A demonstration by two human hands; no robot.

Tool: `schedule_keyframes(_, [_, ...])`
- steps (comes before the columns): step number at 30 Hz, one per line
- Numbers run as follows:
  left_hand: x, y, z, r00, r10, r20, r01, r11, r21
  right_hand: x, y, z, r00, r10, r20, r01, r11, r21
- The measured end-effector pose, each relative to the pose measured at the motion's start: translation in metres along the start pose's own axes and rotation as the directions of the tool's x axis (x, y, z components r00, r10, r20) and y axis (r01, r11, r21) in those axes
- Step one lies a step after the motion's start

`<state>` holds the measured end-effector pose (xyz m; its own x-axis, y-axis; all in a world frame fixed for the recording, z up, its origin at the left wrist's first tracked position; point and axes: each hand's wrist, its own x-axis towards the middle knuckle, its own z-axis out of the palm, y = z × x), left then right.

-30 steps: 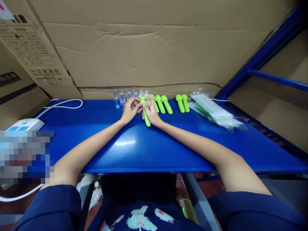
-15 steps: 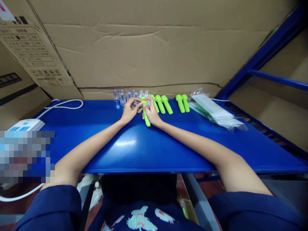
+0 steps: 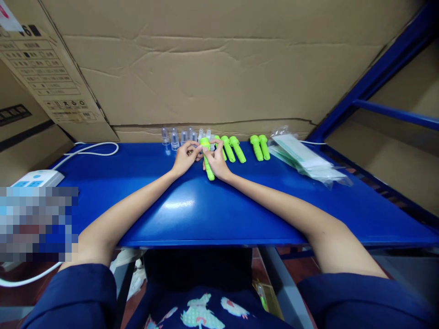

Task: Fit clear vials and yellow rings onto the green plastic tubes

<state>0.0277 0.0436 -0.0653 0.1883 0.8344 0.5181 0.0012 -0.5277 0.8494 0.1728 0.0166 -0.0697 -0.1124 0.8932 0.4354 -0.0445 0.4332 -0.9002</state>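
Right hand [image 3: 217, 161], grip clamped on a green torch-shaped stick [image 3: 209, 172]; left hand [image 3: 184, 160] at its head, grip unclear; transparent caps [image 3: 174, 139] left beyond the stick.

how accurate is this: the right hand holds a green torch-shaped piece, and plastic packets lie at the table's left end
Wrong end: in the head view, the plastic packets lie at the right end of the table. The right hand does hold a green torch-shaped piece.
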Motion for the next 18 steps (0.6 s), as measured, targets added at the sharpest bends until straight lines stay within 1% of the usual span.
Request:
schedule_keyframes(4, [0.0016,-0.0035,-0.0007,1.000,-0.008,0.000,0.008,1.000,0.002,0.0008,0.0004,-0.0008,1.000,0.016,0.002,-0.016,1.000,0.008])
schedule_keyframes(12, [0.0030,-0.0059,-0.0022,0.995,-0.096,0.019,0.096,0.995,-0.017,0.0029,0.0027,-0.0018,0.998,0.057,-0.009,-0.057,0.998,0.012])
schedule_keyframes(18, [0.0030,-0.0015,-0.0020,0.998,-0.065,0.026,0.065,0.998,0.013,0.0048,0.0061,-0.0020,0.998,0.066,-0.014,-0.067,0.998,-0.017])
